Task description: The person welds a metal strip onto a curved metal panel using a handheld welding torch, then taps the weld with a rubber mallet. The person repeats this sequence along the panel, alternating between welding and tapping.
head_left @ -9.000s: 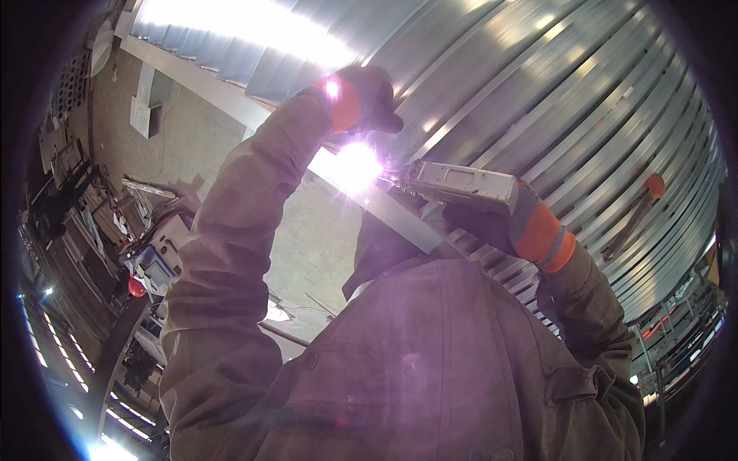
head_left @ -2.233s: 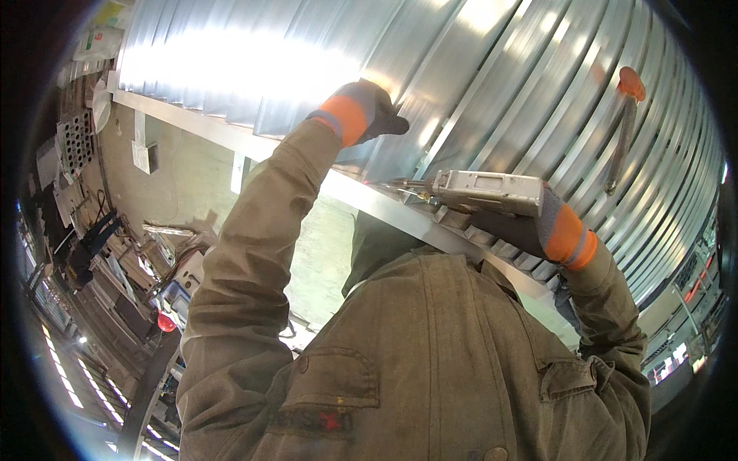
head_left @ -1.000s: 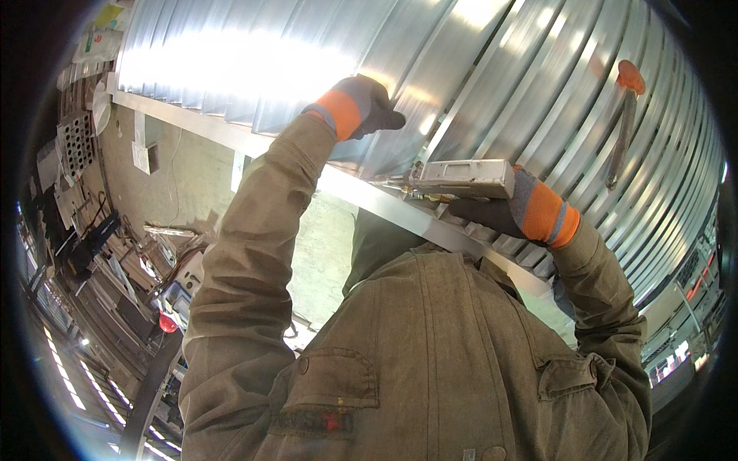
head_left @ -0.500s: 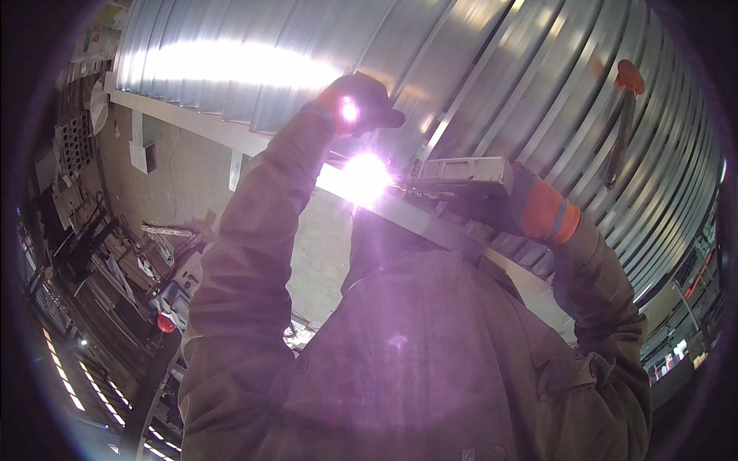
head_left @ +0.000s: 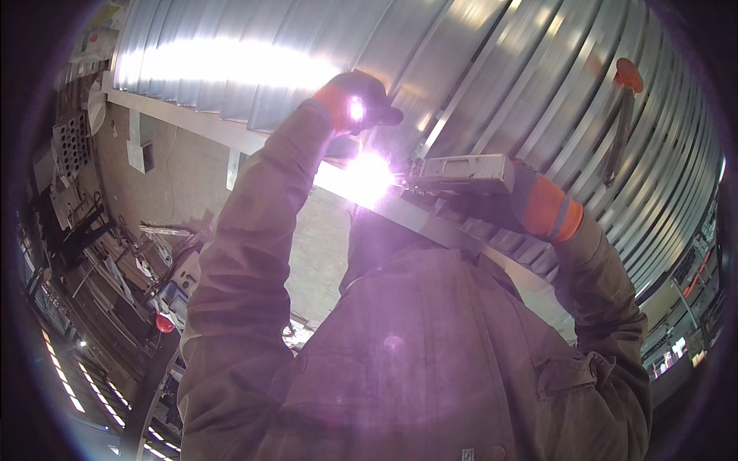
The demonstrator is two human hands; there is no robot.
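Note:
My left hand (head_left: 355,100), in a dark glove with an orange cuff, is closed against the ribbed metal sheeting (head_left: 430,69). Its thumb or a fingertip points right, and whatever it may hold is hidden. Just below it a blinding white-violet welding arc (head_left: 369,178) burns at the edge of a pale metal beam (head_left: 430,223). My right hand (head_left: 530,201), gloved the same way, grips a boxy grey welding tool (head_left: 460,174) from its right end. The tool's left end meets the glare, which hides the tip and the joint.
On the sheeting at the upper right lies a dark bar (head_left: 619,138) with a round orange-red end (head_left: 629,75). Scrap metal and a perforated plate (head_left: 71,144) stand on the left, near a red round object (head_left: 164,323). Concrete floor (head_left: 192,180) shows below the beam.
The arc's glare has grown slightly. Both hands keep their places apart from a very slight shift of the whole view.

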